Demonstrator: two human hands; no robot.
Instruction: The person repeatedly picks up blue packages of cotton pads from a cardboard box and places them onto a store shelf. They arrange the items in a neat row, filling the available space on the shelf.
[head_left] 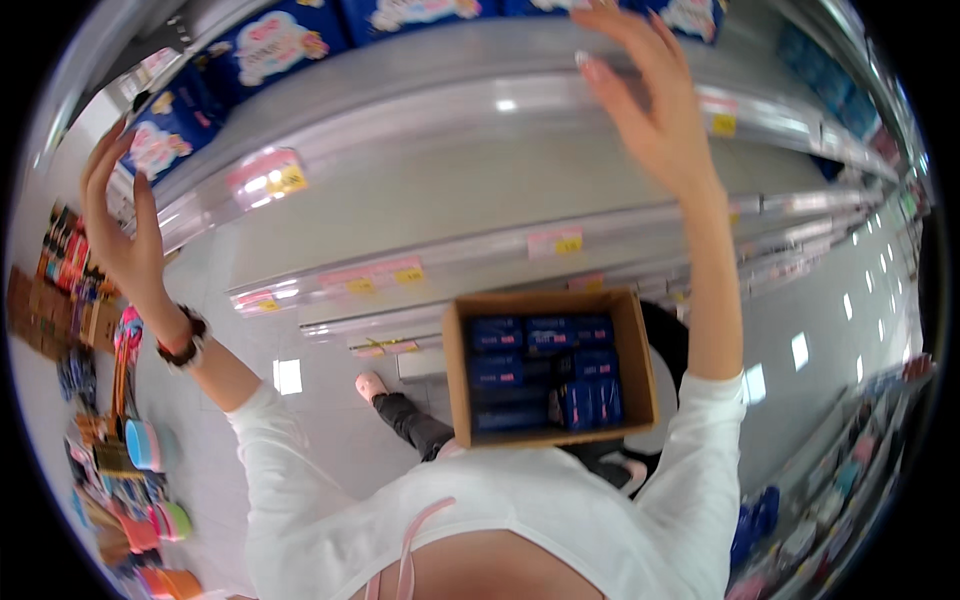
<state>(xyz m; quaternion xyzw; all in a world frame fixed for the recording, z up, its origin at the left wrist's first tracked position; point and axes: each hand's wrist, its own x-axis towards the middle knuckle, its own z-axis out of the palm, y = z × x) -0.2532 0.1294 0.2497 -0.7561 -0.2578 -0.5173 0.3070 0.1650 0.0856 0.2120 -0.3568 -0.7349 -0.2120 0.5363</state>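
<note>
On the upper shelf (420, 60), a row of blue packages (278, 45) with white-and-pink printed fronts runs along the top of the view. My left hand (128, 240) is raised at the left end of the row, fingers and thumb apart beside the endmost blue package (170, 130); whether they touch it I cannot tell. My right hand (650, 110) reaches up to the right part of the row, thumb spread from the fingers, its fingertips partly cut off by the view's edge. Below, close to my body, an open cardboard box (550, 437) holds several small blue packs (497, 335).
Lower shelves (420, 225) carry pink and yellow price tags (555, 243) along their front edges. Colourful buckets (145, 445) and other goods stand at the left across a tiled floor (230, 330). Another stocked shelf (820, 510) lines the right side.
</note>
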